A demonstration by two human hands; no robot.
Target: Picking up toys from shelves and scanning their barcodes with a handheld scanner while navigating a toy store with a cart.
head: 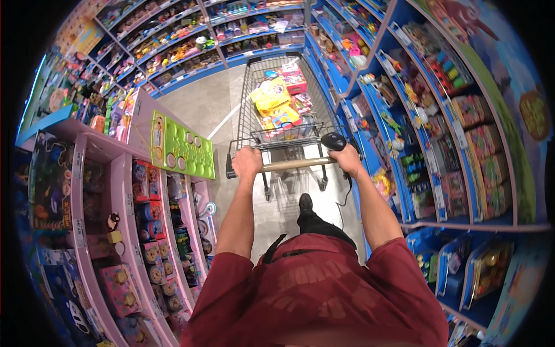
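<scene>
Both of my hands are on the handle bar (297,165) of a wire shopping cart (245,102). My left hand (247,161) is closed around the bar's left end. Near the right end, my right hand (347,159) grips the bar beside a black rounded device (333,140), from which a dark cable hangs. Inside the cart lie yellow toy packages (272,96), a pink and red box (294,79), a blue round item (271,74) and several smaller colourful packs. What the packages contain is not clear.
Blue shelves (353,126) of small toys run close along the cart's right side. Pink shelves (123,204) stand at left, with a green display tray (184,145) jutting towards the aisle. More toy shelves (173,41) stand ahead, beyond the grey floor (190,93).
</scene>
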